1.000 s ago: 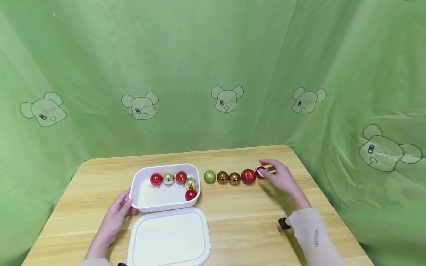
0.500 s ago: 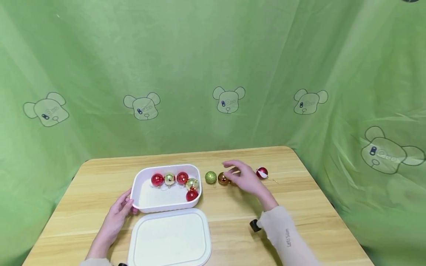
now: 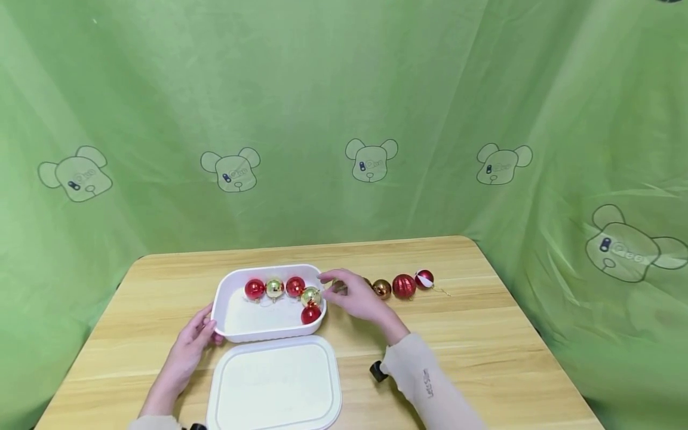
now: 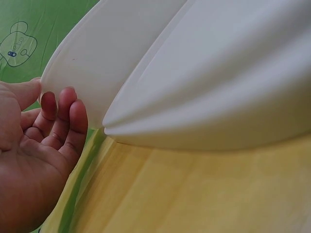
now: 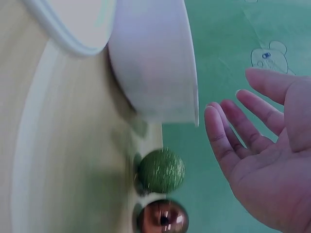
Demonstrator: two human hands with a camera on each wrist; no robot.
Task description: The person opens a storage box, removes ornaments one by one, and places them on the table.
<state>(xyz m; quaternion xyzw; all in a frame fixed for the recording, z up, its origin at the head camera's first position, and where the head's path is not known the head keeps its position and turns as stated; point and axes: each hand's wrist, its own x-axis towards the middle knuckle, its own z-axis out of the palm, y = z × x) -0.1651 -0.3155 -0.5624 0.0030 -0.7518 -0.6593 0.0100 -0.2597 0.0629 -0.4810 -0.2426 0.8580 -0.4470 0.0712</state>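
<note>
At the near left corner of a white plastic tub [image 3: 242, 321], my left hand [image 3: 189, 340] grips the rim, thumb on the edge and fingers against the outer wall in the left wrist view. Inside the tub lie several bauble ornaments, among them a shiny red bauble [image 3: 254, 289] and a pale gold one [image 3: 275, 289]. My right hand [image 3: 357, 297] hovers at the tub's right end, fingers loosely spread and holding nothing. Below it, in the right wrist view, sit a green glitter bauble [image 5: 163, 170] and a bronze bauble [image 5: 163, 217].
Right of the tub a row of baubles runs along the table [image 3: 462, 340], including a ribbed red bauble [image 3: 404, 286] and a red-and-white one [image 3: 424, 279] with a gold string. A white lid [image 3: 274, 385] lies in front of the tub. Green curtain [image 3: 301, 203] surrounds the back.
My right hand has moved left, from the red-and-white bauble along the row to the tub's right end. The baubles stay where they were, and my left hand keeps its grip.
</note>
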